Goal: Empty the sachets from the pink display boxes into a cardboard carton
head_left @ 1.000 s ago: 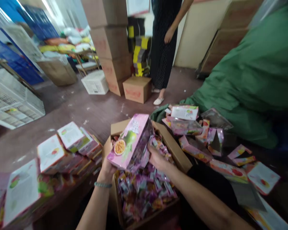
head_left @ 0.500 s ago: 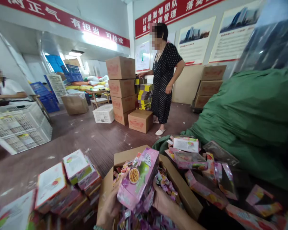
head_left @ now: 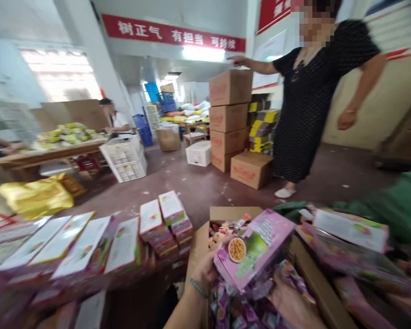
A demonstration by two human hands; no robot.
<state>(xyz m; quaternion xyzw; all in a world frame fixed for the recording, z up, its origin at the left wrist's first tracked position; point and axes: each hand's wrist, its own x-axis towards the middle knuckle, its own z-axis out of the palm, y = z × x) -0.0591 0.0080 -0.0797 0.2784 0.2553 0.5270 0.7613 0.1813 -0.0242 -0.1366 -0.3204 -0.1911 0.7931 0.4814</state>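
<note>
A pink-purple candy box (head_left: 255, 249) with a passion fruit picture is held tilted above an open cardboard carton (head_left: 234, 213). My left hand (head_left: 208, 265) grips the box's left side, a beaded bracelet on the wrist. At the lower right of the box, my right hand (head_left: 289, 292) is closed against it; its fingertips are partly hidden and blurred. Small purple wrapped packets (head_left: 238, 304) fill the carton beneath the box, with orange-red packets (head_left: 222, 233) at its far left corner. Whether packets are inside the held box I cannot tell.
Rows of candy boxes (head_left: 82, 244) stand at left. Opened boxes (head_left: 351, 228) lie at right beside green cloth (head_left: 387, 192). Ahead, a person in a dark dress (head_left: 304, 105) stands by stacked cartons (head_left: 229, 119). Another person (head_left: 118, 119) sits behind white crates (head_left: 123, 155).
My view has swung left, so the scene sits further right. The person in the dark dress appears closer and now holds one arm out, pointing. The candy box stays in my hands.
</note>
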